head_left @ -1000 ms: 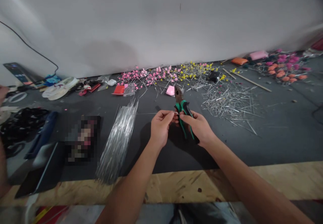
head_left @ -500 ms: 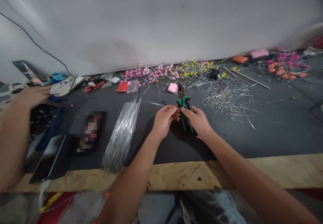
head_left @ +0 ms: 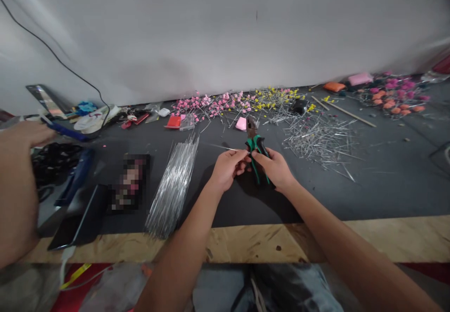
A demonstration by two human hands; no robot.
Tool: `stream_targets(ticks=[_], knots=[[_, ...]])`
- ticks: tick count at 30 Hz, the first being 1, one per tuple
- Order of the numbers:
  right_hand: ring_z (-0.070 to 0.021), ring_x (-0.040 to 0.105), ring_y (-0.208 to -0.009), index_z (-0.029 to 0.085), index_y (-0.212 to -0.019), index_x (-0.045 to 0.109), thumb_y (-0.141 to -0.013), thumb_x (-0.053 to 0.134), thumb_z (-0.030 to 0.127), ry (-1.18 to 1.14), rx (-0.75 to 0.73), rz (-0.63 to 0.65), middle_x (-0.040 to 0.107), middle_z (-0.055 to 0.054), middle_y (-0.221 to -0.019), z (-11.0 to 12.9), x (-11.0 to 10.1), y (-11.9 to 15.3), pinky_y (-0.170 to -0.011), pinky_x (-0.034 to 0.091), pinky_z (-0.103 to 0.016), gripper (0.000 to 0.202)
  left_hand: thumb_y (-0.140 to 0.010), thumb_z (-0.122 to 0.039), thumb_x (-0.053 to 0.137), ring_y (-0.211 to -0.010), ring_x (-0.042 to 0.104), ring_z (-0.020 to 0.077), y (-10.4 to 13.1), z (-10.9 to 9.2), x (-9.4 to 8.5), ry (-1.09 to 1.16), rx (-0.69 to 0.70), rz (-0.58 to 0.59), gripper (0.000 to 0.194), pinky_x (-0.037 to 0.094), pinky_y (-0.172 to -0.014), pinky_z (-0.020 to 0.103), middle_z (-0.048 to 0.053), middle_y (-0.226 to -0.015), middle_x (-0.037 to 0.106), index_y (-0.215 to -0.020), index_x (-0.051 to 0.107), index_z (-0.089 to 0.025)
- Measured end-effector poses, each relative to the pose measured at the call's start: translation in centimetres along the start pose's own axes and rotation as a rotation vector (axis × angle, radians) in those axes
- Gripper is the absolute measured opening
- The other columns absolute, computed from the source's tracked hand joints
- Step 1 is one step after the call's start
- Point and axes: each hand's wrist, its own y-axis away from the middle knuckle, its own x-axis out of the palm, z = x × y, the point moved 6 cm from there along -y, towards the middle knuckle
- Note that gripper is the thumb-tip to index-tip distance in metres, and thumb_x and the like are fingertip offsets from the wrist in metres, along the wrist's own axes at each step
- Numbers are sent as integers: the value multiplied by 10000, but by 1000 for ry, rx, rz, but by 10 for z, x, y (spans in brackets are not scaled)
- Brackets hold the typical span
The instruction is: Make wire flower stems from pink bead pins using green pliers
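Note:
My left hand [head_left: 229, 167] is closed, its thumb and fingers pinching a thin silvery wire [head_left: 225, 148] that sticks out to the left. My right hand [head_left: 276, 167] is wrapped round a pair of pliers [head_left: 253, 138] with green and black handles, jaws pointing away from me. The right thumb and the left fingertips meet at the wire's end beside the handles; exactly how the wire sits there is too small to tell. Left of my hands lies a bundle of straight wires [head_left: 173, 187]. A loose heap of short wires [head_left: 318, 138] lies to the right.
Pink-tipped stems [head_left: 211, 103] and yellow-tipped stems [head_left: 277, 98] line the wall. A pink packet [head_left: 241, 124] and red packet [head_left: 173, 122] lie before them. Thin sticks [head_left: 351, 114] lie at right. Another person's arm [head_left: 17, 190] reaches in at left, near a phone [head_left: 66, 231].
The view has shifted slightly. The wire's free end has swung a little in my left hand. At left, the other person's hand has moved and now has a blue tool by it.

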Motion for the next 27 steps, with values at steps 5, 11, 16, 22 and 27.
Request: stream_targets(ticks=[5,11,16,22,27], knots=[[-139,579,-538,198,-780,611,-695,617,432,-2,11,3,639,-4,-665,2,2,0,-555,466,-273,250,-684,-320,647,-473,454,38,-1,-1,-1,12,51,-16,209,278,-397,171,19,-660,596,-729,606,-120],[-132,559,-521,187,-761,601,-692,619,432,-10,25,-6,616,1,-626,0,0,-1,-502,436,-244,256,-677,-318,656,-458,470,44,-2,0,-1,-55,88,-34,207,295,-404,186,10,-631,604,-731,614,-123],[-113,526,-483,183,-739,598,-695,618,416,-30,23,-21,580,25,-569,1,-2,-1,-467,405,-226,238,-682,-296,653,-464,499,55,-2,0,1,-52,101,-9,190,311,-407,191,12,-631,609,-739,616,-119],[-101,489,-451,186,-783,620,-687,618,419,-43,33,-25,574,35,-553,-2,-3,-3,-453,387,-225,252,-675,-277,660,-479,503,57,-2,2,2,-9,92,3,182,331,-412,185,20,-639,615,-748,618,-116],[-108,503,-456,190,-827,628,-694,614,409,-90,47,1,581,28,-555,-3,1,-4,-449,400,-227,257,-671,-261,662,-478,477,44,-1,2,1,34,86,5,164,322,-410,174,24,-656,621,-741,625,-118]])
